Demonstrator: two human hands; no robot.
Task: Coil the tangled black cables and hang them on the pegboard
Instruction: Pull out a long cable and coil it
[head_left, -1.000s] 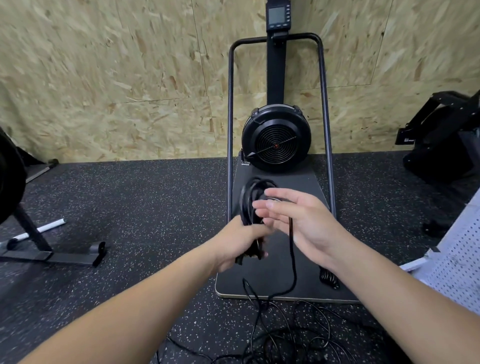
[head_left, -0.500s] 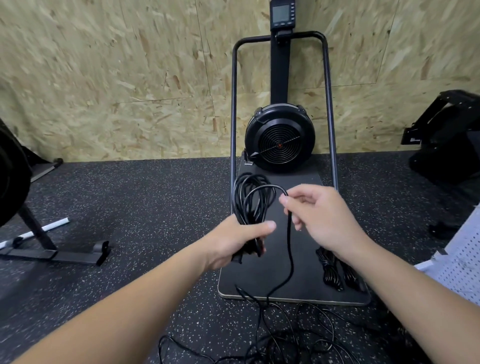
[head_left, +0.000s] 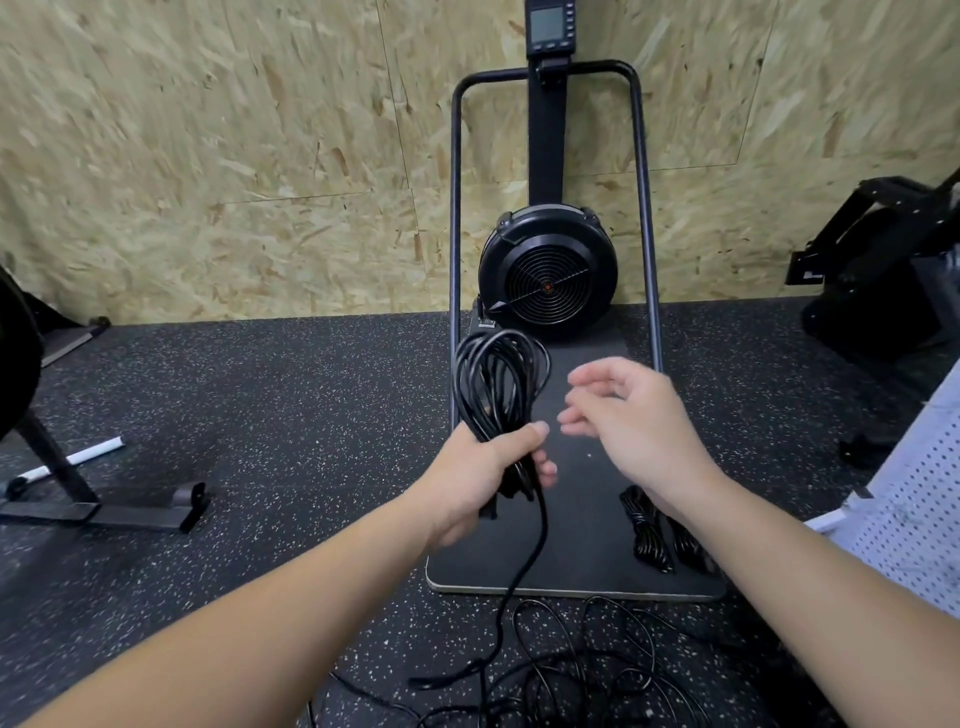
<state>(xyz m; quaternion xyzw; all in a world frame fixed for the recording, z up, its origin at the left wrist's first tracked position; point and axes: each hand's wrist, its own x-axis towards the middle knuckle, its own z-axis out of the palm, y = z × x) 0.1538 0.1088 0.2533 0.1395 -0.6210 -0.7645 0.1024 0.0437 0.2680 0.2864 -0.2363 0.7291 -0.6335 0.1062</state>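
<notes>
Left hand (head_left: 480, 478) grips cable coil (head_left: 498, 384); right hand (head_left: 631, 421) relaxed, empty, just beside coil.

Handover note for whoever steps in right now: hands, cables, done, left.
Left hand grips the coil at its lower end; the loops stand up above the fist.
Right hand is open, holding nothing, just right of the coil.
A tail runs from the left hand down to the tangle on the floor.
Two bundles lie on the mat, partly hidden by the right wrist.
Pegboard leans at the right edge; no cable shows on it.
Done: several loops wound.
Left: wind in the tail, coil the rest of the tangle, hang everything.
</notes>
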